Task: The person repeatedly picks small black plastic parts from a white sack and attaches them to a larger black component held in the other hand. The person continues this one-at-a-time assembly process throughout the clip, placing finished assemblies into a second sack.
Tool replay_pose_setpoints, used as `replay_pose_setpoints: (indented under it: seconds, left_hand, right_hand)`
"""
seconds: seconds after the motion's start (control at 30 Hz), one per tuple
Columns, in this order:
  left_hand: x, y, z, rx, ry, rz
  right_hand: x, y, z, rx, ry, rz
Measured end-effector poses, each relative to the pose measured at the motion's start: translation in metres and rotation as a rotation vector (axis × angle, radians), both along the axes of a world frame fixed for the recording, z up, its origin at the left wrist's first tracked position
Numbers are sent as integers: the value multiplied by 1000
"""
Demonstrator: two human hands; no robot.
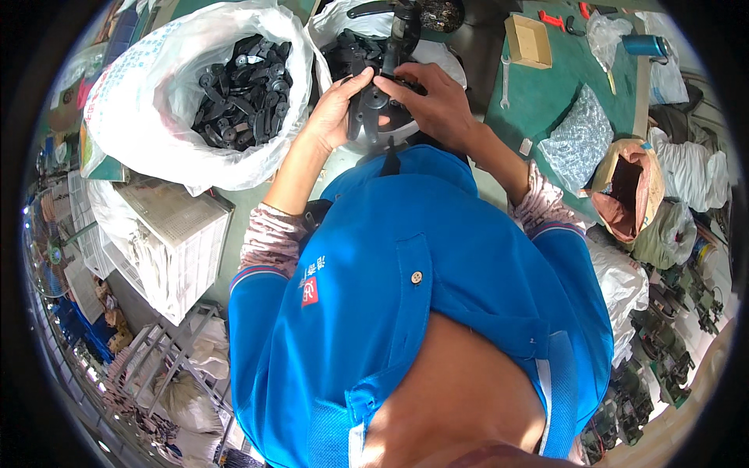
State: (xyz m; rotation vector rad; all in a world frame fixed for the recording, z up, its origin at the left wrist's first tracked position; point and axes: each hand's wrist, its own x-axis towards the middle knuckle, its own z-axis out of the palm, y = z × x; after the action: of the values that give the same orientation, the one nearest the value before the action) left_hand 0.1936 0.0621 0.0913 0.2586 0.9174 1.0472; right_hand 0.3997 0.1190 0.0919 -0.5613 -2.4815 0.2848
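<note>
Between my two hands, at the upper middle of the head view, is a black plastic part [374, 100] with a round boss. My left hand [334, 113] grips it from the left, thumb on top and a fingertip showing below. From the right, my right hand [437, 97] has its thumb and bent fingers closed on the part's upper end. Just beyond the fingers stands a black upright tool with a lever handle [402, 35]. Behind my left hand, more black parts [343, 58] lie in a white bag; my hands partly hide them.
On the left a large white plastic bag [148, 117] holds a heap of black plastic parts [246, 93]. The green table [523, 97] on the right carries a wrench [505, 82], a cardboard box [529, 43], bubble wrap [579, 136] and a blue cylinder [644, 45]. A white crate [183, 257] stands lower left.
</note>
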Motion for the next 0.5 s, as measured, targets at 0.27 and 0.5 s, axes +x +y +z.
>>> replay_pose_setpoints:
  seconds: [0.27, 0.5]
  left_hand:
    - [12, -2, -7, -62, 3, -101]
    - [5, -16, -14, 22, -254, -166]
  right_hand:
    - [7, 10, -6, 166, 20, 312]
    - [1, -2, 19, 95, 145, 404]
